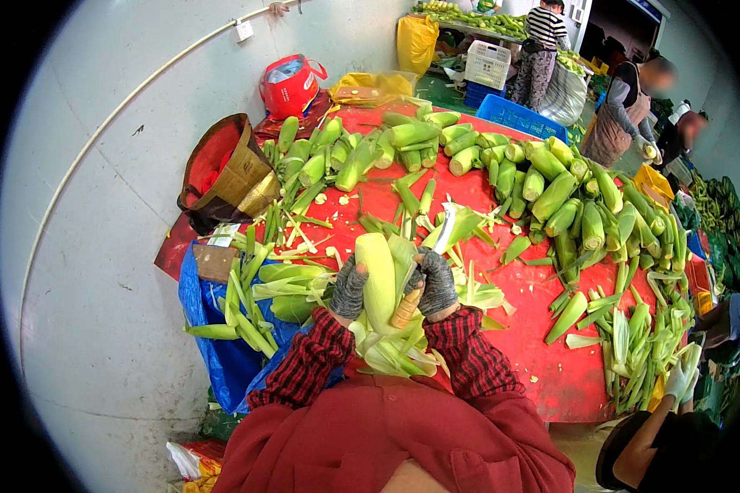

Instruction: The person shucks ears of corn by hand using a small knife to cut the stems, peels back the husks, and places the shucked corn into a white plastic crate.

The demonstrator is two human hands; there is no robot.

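Note:
My left hand (349,290), in a grey fingerless glove, grips a pale green ear of corn (376,275) from its left side. The ear stands nearly upright in front of my chest, with a loosened husk leaf (403,259) along its right side. In the same kind of glove, my right hand (437,286) is closed round a knife with a ridged wooden handle (407,309). Its pale blade (446,228) points away from me, beyond the fingers. Loose husks (399,353) lie below both hands, against my red clothing.
Many unhusked ears (555,197) are heaped across the far and right parts of the red table (518,329). A brown bag (226,168), a red bag (290,86) and a blue plastic sack (222,361) are at left. A blue crate (522,117) stands beyond; co-workers (621,115) are at right.

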